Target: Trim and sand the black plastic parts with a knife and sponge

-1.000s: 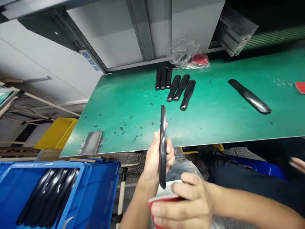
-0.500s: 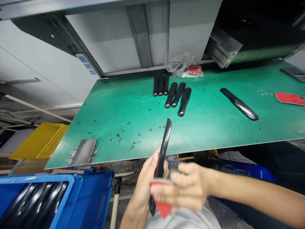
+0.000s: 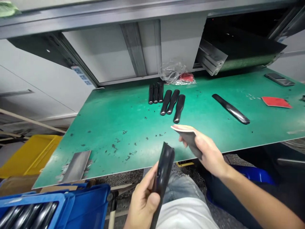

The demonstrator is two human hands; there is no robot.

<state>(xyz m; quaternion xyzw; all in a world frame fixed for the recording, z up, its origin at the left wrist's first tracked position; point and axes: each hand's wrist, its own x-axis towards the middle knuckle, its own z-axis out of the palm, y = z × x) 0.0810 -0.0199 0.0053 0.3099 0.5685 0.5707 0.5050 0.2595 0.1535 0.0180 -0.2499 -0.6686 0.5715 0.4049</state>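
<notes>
My left hand point(image 3: 145, 197) is wrapped round a long black plastic handle-like piece point(image 3: 163, 171), held up tilted in front of the table edge; its far end looks hollow. Between thumb and fingers my right hand point(image 3: 209, 149) grips a thin, bent pad that looks like a sanding pad point(image 3: 190, 141), its dark grey face showing and its edge pale. Pad and black piece are apart. Farther back on the green table point(image 3: 119, 117), several similar black pieces point(image 3: 179, 108) lie close together. Another black piece point(image 3: 231, 109) rests alone to the right.
A red pad point(image 3: 276, 102) and a phone-like device point(image 3: 279, 79) lie at right. Behind is a clear plastic bag point(image 3: 175, 73) with something red. A flat grey plate point(image 3: 76, 167) sits at the left corner. Beside the table, a blue crate point(image 3: 81, 206) holds several black pieces.
My right hand has moved up and right, away from the black piece, and the pad now shows its grey face instead of red. My left hand has lowered and turned the piece.
</notes>
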